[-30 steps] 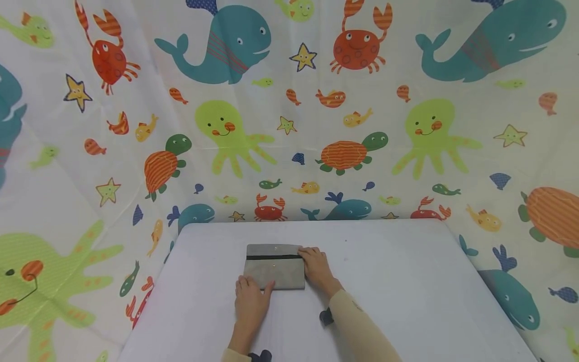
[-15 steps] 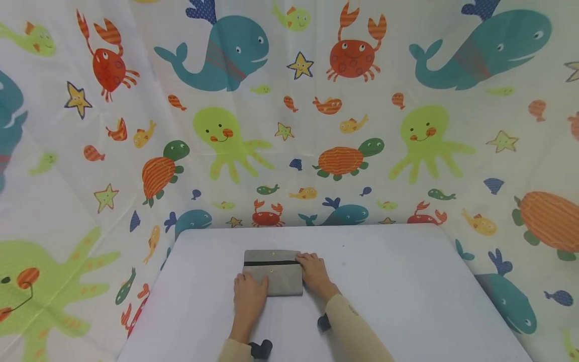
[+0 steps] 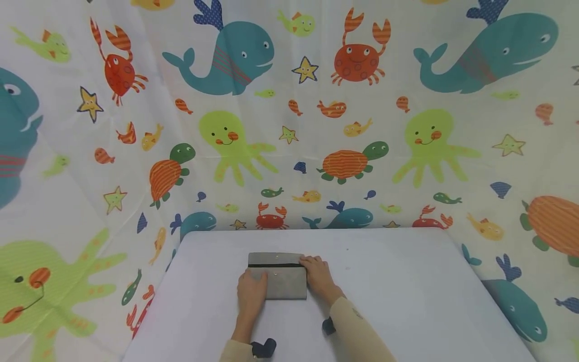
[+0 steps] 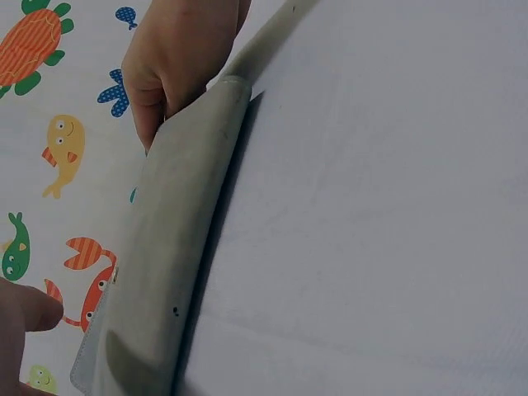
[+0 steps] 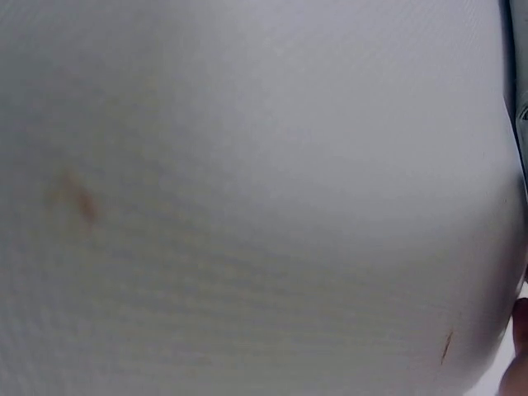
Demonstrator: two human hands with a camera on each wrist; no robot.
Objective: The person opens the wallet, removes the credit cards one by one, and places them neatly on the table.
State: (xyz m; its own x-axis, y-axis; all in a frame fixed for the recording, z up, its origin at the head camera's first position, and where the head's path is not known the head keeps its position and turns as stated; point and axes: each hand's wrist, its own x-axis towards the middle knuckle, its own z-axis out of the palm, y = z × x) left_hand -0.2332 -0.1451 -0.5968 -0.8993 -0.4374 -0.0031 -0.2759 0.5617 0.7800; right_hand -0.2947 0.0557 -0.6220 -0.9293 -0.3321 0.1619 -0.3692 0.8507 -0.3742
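Note:
A flat grey wallet (image 3: 286, 287) with small metal snaps lies on the white table. A dark gap separates its upper flap (image 3: 267, 259) from its front. My left hand (image 3: 252, 294) touches its left side, thumb laid over the front; in the left wrist view that thumb (image 4: 37, 309) is straight. At the right end, my right hand (image 3: 319, 275) grips the flap's corner and side. Its bent fingers (image 4: 181, 58) show against the wallet's far end in the left wrist view. Only a sliver of fingers (image 5: 518, 346) appears in the right wrist view.
The white-covered table (image 3: 398, 286) extends around the wallet. Behind and beside it hangs a cloth backdrop (image 3: 289, 151) printed with sea animals. Dark wrist devices (image 3: 264, 348) sit at the beige sleeves (image 3: 362, 332).
My left hand has slid up along the wallet's left side, its thumb now higher on the front. My right hand stays at the right end. The head view has shifted slightly.

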